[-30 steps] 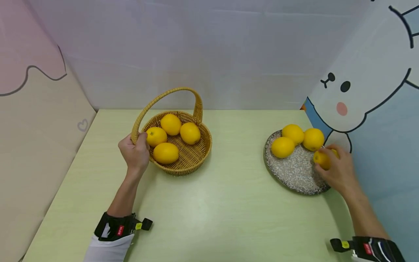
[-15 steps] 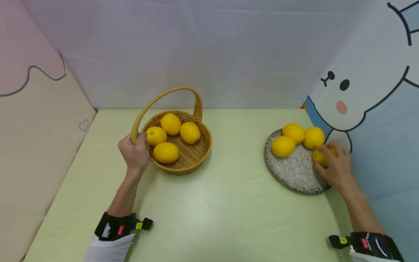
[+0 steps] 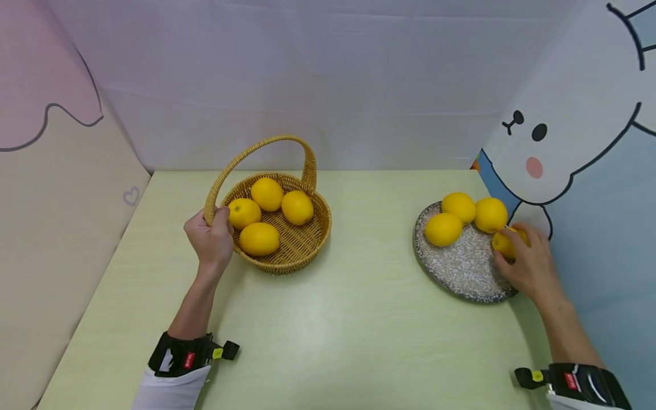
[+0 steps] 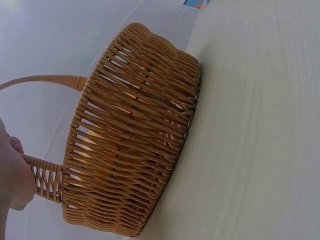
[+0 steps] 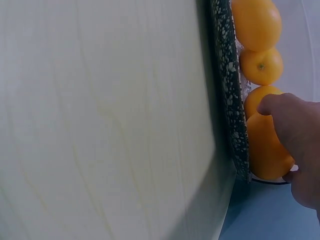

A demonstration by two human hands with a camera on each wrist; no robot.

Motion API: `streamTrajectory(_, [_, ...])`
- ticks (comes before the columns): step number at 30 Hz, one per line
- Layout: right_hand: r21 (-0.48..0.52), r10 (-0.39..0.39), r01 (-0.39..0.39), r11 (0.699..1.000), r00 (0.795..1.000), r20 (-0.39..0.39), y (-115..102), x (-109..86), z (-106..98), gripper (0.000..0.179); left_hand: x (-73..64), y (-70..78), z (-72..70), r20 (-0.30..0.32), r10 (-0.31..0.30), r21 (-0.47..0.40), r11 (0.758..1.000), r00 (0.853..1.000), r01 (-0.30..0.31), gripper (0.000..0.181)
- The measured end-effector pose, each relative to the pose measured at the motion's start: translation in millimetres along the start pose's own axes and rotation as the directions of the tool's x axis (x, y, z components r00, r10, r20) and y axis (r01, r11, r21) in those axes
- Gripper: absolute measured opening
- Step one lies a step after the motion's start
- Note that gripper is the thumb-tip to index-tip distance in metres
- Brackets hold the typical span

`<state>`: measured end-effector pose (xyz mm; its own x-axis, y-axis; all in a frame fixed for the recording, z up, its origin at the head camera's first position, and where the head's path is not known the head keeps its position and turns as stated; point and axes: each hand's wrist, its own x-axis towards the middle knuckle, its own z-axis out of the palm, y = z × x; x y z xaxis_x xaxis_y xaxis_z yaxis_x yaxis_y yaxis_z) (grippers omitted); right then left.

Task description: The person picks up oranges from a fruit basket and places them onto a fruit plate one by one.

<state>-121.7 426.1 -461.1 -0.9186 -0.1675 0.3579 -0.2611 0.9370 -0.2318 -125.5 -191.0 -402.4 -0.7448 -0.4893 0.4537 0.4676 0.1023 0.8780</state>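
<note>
My left hand [image 3: 211, 236] grips one end of the arched handle [image 3: 246, 152] of a woven wicker basket [image 3: 302, 253]. Several yellow-orange fruits that look like oranges or lemons lie inside it, among them a fruit [image 3: 259, 239] near its front. In the left wrist view the basket [image 4: 130, 130] sits on the table with its wall toward the camera. Over on the right, my right hand [image 3: 528, 262] holds a similar fruit [image 3: 504, 245] between thumb and fingers at the right side of a speckled grey plate [image 3: 463, 273]. Three more fruits, one of them a left fruit [image 3: 443, 229], rest on that plate.
The pale green table [image 3: 359, 330] runs between basket and plate. A white wall cloth [image 3: 359, 85] stands behind its back edge, and a printed panel [image 3: 599, 239] rises close along the right side, near the right forearm.
Both hands stay almost in place: the left on the handle, the right around its fruit on the plate. The right forearm has shifted slightly up in view.
</note>
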Motion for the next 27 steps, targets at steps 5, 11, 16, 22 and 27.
streamTrajectory(5, [-0.001, 0.008, -0.008, 1.000, 1.000, 0.011, -2, -0.2, -1, 0.054, 3.4, -13.9, -2.8, -0.002, -0.008, 0.015, 1.000, 1.000, 0.008, 0.045])
streamTrajectory(11, [0.020, 0.016, -0.017, 1.000, 1.000, 0.006, -6, 4.4, -5, 0.058, 6.1, -25.0, -7.1, 0.005, -0.009, 0.018, 1.000, 1.000, 0.009, 0.044])
streamTrajectory(16, [0.046, -0.112, 0.116, 0.992, 0.990, -0.091, -10, 17.0, -10, 0.068, 6.4, -23.2, -6.9, 0.007, -0.008, 0.024, 1.000, 1.000, 0.008, 0.044])
streamTrajectory(22, [0.027, -0.159, 0.161, 0.987, 0.985, -0.068, -22, 28.7, -20, 0.081, 2.2, 1.2, 0.9, 0.002, -0.013, 0.013, 1.000, 1.000, 0.013, 0.045])
streamTrajectory(27, [0.027, -0.084, 0.083, 0.996, 0.996, 0.027, -32, 31.6, -24, 0.081, 3.9, -10.5, -2.1, -0.001, -0.020, 0.011, 1.000, 1.000, 0.020, 0.044])
